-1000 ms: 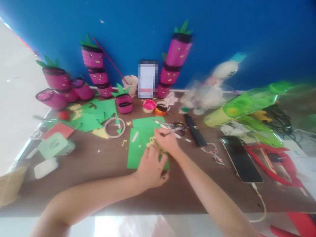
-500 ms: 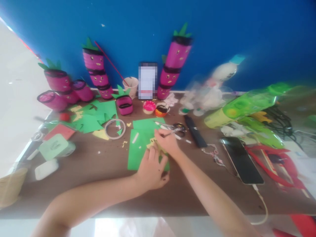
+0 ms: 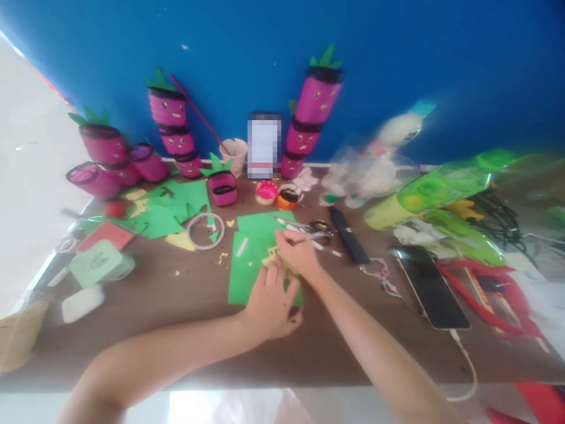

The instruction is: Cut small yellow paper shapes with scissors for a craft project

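Note:
My right hand [image 3: 301, 256] is closed around a pen [image 3: 311, 237], its tip end hidden behind the fingers over a small piece of yellow paper [image 3: 271, 256] with dark marks on it. Lying on that yellow piece and the green paper [image 3: 241, 277] beneath, my left hand [image 3: 271, 301] has its fingers apart and holds nothing. Just beyond the hands are scissors [image 3: 325, 231] with dark handles, close to a white stick-like item. A thin white strip [image 3: 242, 247] rests on the green sheet.
Purple containers with faces and green leaves stand in a tall stack [image 3: 319, 97] and other groups along the blue wall. Paint cups [image 3: 267, 193] sit at the back. A tape roll [image 3: 205, 247] and green scraps [image 3: 154, 221] lie left; a cabled phone [image 3: 432, 285] lies right.

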Available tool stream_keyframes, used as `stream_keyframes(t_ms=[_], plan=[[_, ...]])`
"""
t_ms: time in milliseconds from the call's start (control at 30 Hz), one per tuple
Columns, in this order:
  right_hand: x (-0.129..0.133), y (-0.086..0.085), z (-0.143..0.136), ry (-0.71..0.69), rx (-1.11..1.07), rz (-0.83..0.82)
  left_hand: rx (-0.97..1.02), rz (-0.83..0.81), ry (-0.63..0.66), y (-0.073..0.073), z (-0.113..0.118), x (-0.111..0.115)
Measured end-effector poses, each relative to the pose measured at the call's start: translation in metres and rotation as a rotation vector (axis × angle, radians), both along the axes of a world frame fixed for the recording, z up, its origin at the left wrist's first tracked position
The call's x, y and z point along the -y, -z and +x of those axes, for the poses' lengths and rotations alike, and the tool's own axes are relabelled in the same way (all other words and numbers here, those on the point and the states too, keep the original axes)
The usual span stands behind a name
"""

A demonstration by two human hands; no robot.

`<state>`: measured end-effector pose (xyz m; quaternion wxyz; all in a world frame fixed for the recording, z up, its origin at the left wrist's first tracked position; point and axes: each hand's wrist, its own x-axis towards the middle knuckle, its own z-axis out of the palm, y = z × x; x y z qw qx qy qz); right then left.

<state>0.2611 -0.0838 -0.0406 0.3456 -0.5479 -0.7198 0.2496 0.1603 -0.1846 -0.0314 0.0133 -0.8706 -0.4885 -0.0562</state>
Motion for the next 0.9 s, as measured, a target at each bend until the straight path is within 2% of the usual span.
stream_keyframes(t_ms=[900], plan=[[0.0007,-0.0007,0.0001,-0.004,-0.014,0.006,0.007,-0.003,-0.004,-0.0001,-0.0006,-0.0010]])
